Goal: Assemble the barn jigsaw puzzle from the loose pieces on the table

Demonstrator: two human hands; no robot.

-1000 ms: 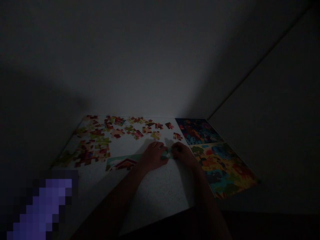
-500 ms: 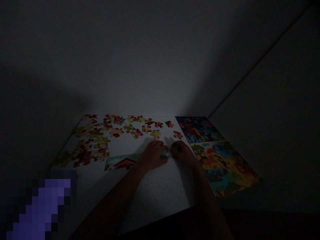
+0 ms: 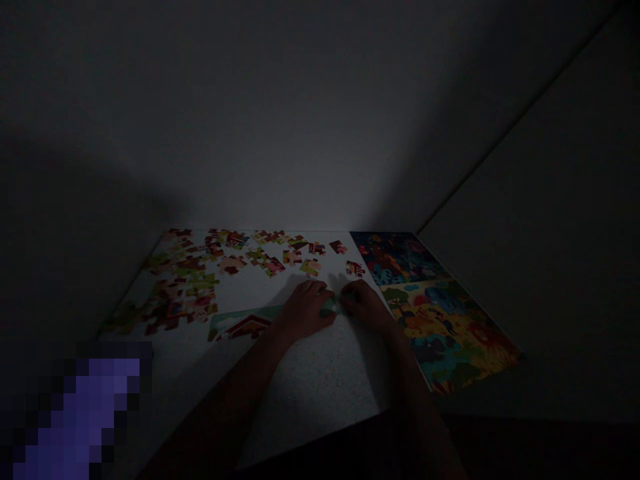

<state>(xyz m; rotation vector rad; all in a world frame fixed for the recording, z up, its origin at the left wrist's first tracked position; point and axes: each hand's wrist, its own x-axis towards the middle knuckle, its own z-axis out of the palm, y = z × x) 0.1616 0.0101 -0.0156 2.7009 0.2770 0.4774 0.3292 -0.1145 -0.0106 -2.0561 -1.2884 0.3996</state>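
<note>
A joined strip of jigsaw puzzle, pale green with a red roof on it, lies flat on the white table. Over its right part rests my left hand, fingers curled down and thumb pressed on a green puzzle piece. Just to the right, my right hand pinches a small green puzzle piece, mostly covered by its fingers, against the end of the strip. The two hands almost meet. Dim light hides whether the pieces are fully locked together.
Many loose puzzle pieces spread over the table's left and back. One red piece lies beyond my right hand. Two finished picture puzzles, a dark blue one and a yellow animal one, cover the right side. A wall stands behind.
The right hand's fingers have shifted very slightly leftward, closer to the left hand. The left hand and the strip look almost still; the view has moved a little.
</note>
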